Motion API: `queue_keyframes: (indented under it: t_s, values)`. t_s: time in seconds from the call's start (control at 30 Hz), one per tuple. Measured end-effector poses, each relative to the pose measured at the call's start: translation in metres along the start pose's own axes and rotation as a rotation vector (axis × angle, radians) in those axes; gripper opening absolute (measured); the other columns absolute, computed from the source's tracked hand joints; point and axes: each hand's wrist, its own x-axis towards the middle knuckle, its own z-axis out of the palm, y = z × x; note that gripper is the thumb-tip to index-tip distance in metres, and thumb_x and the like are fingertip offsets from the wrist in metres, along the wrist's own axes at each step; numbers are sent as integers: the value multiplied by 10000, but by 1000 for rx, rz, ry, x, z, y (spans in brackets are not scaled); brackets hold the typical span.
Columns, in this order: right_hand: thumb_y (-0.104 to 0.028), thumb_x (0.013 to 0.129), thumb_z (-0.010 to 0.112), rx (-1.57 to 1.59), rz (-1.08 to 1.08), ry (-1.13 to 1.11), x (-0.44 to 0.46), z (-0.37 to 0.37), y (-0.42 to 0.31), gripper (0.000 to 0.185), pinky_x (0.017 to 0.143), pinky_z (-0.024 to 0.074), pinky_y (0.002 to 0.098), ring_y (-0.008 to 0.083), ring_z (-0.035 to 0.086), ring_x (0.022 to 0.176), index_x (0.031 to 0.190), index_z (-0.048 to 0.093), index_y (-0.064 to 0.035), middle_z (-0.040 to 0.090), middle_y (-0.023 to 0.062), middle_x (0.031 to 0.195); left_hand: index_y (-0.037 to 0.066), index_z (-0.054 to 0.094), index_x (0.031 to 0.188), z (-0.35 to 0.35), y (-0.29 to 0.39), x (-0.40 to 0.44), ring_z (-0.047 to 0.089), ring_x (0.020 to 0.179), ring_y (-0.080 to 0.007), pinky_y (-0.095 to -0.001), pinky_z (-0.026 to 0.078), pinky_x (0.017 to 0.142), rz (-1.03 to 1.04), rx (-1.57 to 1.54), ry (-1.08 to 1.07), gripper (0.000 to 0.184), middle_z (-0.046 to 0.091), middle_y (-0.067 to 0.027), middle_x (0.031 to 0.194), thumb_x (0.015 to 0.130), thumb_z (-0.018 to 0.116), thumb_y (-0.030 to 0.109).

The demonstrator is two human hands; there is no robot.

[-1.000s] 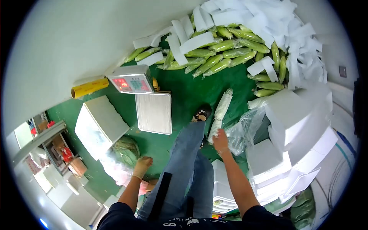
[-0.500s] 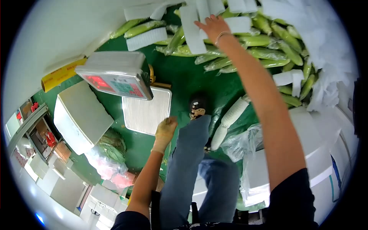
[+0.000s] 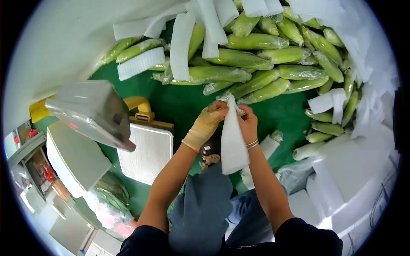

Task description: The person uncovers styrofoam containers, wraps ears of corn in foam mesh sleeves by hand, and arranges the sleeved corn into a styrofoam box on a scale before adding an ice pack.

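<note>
A white foam sleeve [image 3: 234, 143] hangs upright in front of my legs. My left hand [image 3: 206, 126], in a pale yellowish glove, pinches its upper edge from the left. My right hand [image 3: 247, 124] is bare with a band at the wrist, its fingers closed on the sleeve's top from the other side. Just beyond both hands lies a pile of long light-green vegetables [image 3: 256, 42] in clear plastic wrap. More white foam sleeves [image 3: 181, 47] lie across the pile. Beside my right forearm, a vegetable in a white foam sleeve [image 3: 270, 145] rests on the floor, partly hidden.
A platform scale [image 3: 147, 151] with a metal display box [image 3: 92, 111] stands at left. Next to it is a white foam box [image 3: 79, 155]. Plastic bags [image 3: 100, 209] lie below that. White sheeting [image 3: 363, 42] borders the pile at right. The floor [image 3: 171, 100] is green.
My right hand has come back from the pile with a foam sleeve. My left hand has risen from beside the scale to meet it, and both now grip the sleeve. The view has shifted.
</note>
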Motion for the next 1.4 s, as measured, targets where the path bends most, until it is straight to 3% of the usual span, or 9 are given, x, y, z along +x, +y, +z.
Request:
queue_keyframes:
  t_s: [0.07,0.27,0.53,0.73,0.83,0.93,1.03,1.13,1.4]
  values:
    - [-153,802,681,-350,-431,104,25,14,12,209,713,442,263,156,543,769,917,596,-1,557,86,943,22,549,1002,1,29,1,557,845,-111,-221,445,775,-123,-123,76,240,585,-36,922,826,621,168]
    - [-148,855,592,81,-368,-143,46,36,32,144,699,462,276,147,561,761,924,580,-22,598,61,847,-13,497,1131,24,69,26,535,942,-159,-285,384,924,171,374,32,348,582,-69,1016,849,583,171]
    - [-193,861,610,459,-45,-398,51,85,-42,181,605,418,242,83,503,686,863,559,-20,572,6,774,32,510,1158,-46,43,26,556,1057,-276,-414,465,899,455,-567,458,306,570,-90,1172,870,459,121]
    - [-315,863,588,-1406,-635,-289,112,149,-69,300,706,503,354,268,639,854,885,628,-18,659,124,898,16,570,1085,-105,5,108,589,968,-275,-357,468,796,570,778,967,263,614,-131,1072,906,462,175]
    - [-316,850,535,-1681,-350,-374,106,150,-81,286,747,517,426,325,641,894,903,684,-78,673,137,965,18,595,1044,-72,28,92,563,742,-191,-299,440,632,237,128,956,263,598,-50,860,921,489,225]
    - [-223,801,515,-1467,-486,-293,64,101,-79,236,702,516,420,330,639,842,858,687,-72,662,172,922,17,628,956,-15,38,46,507,601,-132,-270,409,535,296,-444,698,276,557,16,730,927,530,273]
    - [-186,821,603,-870,-828,-228,42,8,-3,203,707,517,338,220,640,800,967,644,-53,663,117,885,-5,629,877,27,-3,11,546,696,-113,-274,446,627,356,137,587,286,622,-23,791,878,607,280]
    - [-161,913,554,394,-162,60,-26,-30,5,205,711,488,234,103,595,807,1008,605,13,646,47,899,19,596,760,73,-28,-9,430,625,-79,-235,388,576,483,84,393,186,560,26,698,827,688,166]
    - [-141,849,610,97,42,116,28,-131,144,182,570,433,246,104,528,610,863,618,40,614,28,717,2,624,872,13,-144,28,573,696,-112,-240,466,650,-166,308,333,143,633,-23,802,804,687,111]
